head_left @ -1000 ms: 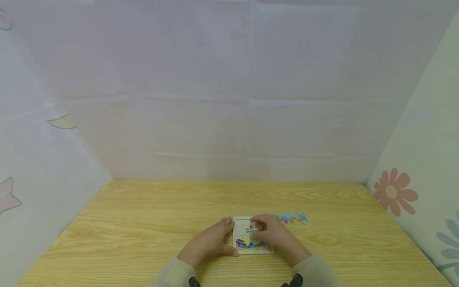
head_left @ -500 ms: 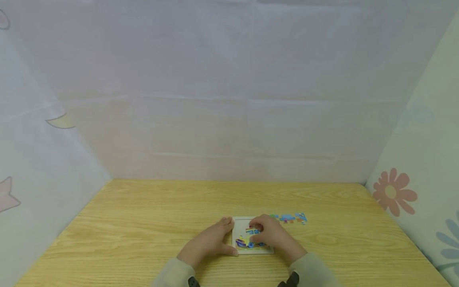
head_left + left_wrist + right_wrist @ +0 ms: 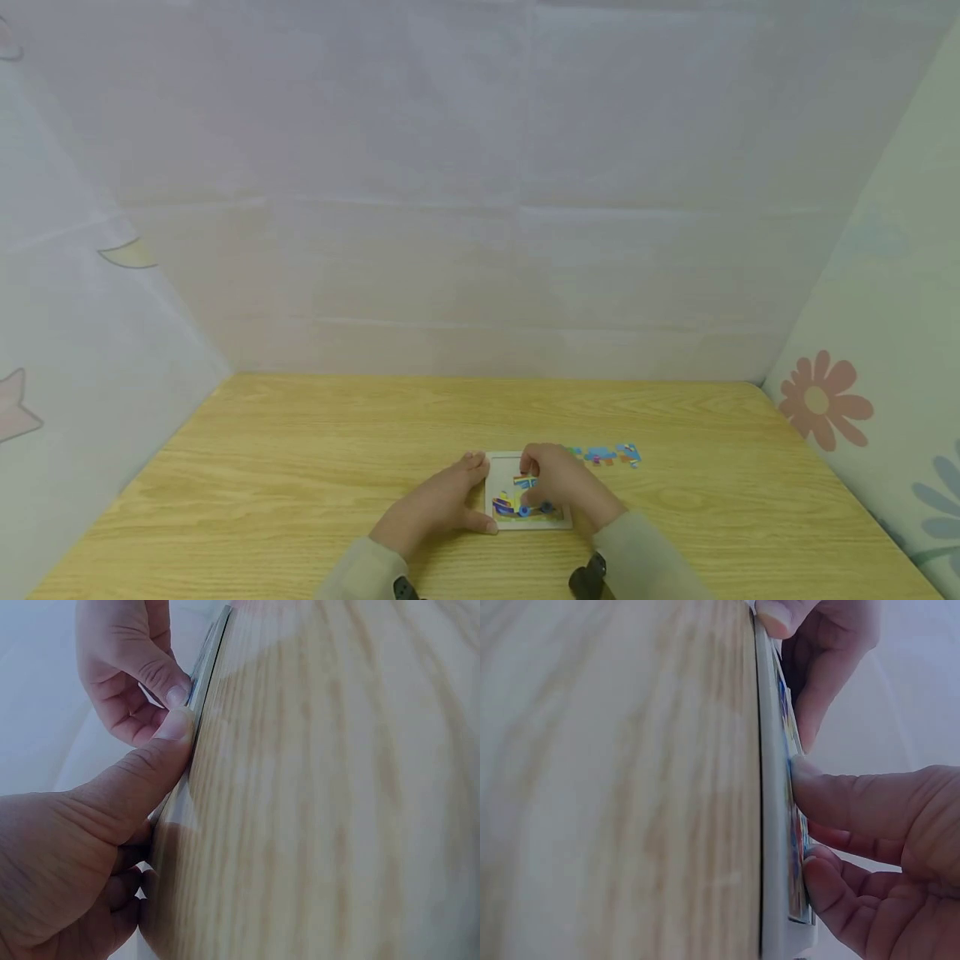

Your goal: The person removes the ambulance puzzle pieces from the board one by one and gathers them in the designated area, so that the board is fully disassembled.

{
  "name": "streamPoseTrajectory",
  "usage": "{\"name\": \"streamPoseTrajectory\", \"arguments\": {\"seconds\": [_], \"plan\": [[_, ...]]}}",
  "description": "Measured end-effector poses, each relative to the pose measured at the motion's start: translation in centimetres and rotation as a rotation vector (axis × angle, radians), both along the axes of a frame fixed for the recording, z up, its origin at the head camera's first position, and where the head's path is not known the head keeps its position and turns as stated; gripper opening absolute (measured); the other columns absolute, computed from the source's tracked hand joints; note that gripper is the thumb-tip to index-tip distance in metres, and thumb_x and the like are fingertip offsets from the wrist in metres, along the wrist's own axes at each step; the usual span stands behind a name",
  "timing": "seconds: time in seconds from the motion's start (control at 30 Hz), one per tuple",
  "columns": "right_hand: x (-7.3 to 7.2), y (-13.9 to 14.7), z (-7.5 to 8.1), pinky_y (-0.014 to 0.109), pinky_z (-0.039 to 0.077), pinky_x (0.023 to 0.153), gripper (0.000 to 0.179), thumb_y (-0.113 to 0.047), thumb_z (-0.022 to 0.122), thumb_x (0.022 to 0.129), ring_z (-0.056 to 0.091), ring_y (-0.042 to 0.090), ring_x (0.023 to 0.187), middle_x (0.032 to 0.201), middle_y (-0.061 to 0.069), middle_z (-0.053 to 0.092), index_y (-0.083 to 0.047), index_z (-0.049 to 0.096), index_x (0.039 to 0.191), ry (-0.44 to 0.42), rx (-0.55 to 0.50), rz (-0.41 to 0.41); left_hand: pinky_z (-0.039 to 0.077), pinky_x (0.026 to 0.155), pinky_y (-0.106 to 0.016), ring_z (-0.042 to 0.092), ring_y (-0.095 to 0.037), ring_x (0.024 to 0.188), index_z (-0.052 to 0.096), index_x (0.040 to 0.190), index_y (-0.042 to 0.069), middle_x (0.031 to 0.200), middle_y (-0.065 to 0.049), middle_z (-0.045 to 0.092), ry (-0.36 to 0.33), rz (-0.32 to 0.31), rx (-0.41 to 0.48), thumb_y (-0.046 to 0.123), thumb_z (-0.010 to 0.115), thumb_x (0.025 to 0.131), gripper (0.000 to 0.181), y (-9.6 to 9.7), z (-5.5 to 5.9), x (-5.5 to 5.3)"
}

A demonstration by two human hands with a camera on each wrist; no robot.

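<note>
A small jigsaw puzzle board (image 3: 529,526) with a pale rim lies on the wooden table. Its lower part bears a colourful vehicle picture with blue wheels; a bare pale area shows at the upper left. My left hand (image 3: 437,506) grips the board's left side, its thumb at the near edge. Over the board, my right hand (image 3: 566,483) pinches a puzzle piece (image 3: 527,482) with blue windows between thumb and fingers, low against the picture. That hand covers the board's right part. In the right wrist view, the right thumb (image 3: 840,796) and fingertips touch the picture's surface.
Several loose puzzle pieces (image 3: 602,456), mostly blue, lie on the table (image 3: 337,450) behind and right of the board. A pale cloth wall (image 3: 480,250) rises at the table's far edge, with printed cloth on both sides.
My right fingers have shifted slightly over the board, and the piece with blue windows now lies straighter against the picture. The right wrist has swung a little left. My left hand stays in place.
</note>
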State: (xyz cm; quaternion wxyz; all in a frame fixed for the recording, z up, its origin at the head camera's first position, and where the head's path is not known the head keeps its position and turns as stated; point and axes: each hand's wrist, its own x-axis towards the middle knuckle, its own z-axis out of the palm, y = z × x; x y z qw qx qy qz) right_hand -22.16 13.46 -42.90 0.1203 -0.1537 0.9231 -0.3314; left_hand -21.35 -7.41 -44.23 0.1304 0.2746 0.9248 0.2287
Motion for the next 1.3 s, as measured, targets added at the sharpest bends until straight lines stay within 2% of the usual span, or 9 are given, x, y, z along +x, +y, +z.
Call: {"name": "streamPoseTrajectory", "arguments": {"seconds": [0.23,0.43,0.8,1.3], "plan": [[0.1,-0.4,0.8,0.032,0.044,0.059,0.031,-0.005,0.080,0.067,0.047,0.019,0.073,0.083,0.005,0.052,-0.007,0.056,0.087,-0.020,0.012,-0.003,0.025,0.112,-0.047,0.023,-0.033,0.138,0.033,0.142,0.001,0.150,-0.015,0.027,-0.014,0.011,0.004,0.051,0.071,0.071,0.095,-0.1,-0.2,-0.1],[0.4,-0.7,1.2,0.028,0.040,0.051,0.030,-0.004,0.080,0.067,0.045,0.017,0.062,0.074,0.003,0.052,-0.008,0.055,0.085,-0.030,0.037,-0.022,0.025,0.111,-0.048,0.023,-0.034,0.138,0.034,0.141,0.000,0.150,-0.016,0.027,-0.014,0.009,0.012,0.051,0.072,0.071,0.094,-0.1,-0.1,-0.1],[0.6,-0.7,1.1,0.024,0.040,0.041,0.033,-0.002,0.078,0.069,0.045,0.016,0.052,0.077,0.006,0.050,-0.009,0.052,0.089,-0.071,0.011,-0.050,0.026,0.111,-0.047,0.024,-0.033,0.138,0.035,0.141,0.000,0.150,-0.016,0.028,-0.003,0.001,0.003,0.052,0.071,0.071,0.094,-0.1,-0.1,0.0],[1.0,-0.5,0.4,0.026,0.037,0.051,0.037,-0.002,0.079,0.069,0.041,0.019,0.067,0.081,0.008,0.044,-0.004,0.050,0.091,0.046,-0.033,-0.022,0.026,0.111,-0.047,0.024,-0.034,0.138,0.036,0.140,-0.002,0.149,-0.017,0.029,0.005,-0.004,0.009,0.050,0.072,0.072,0.093,-0.1,0.0,0.1]]}}
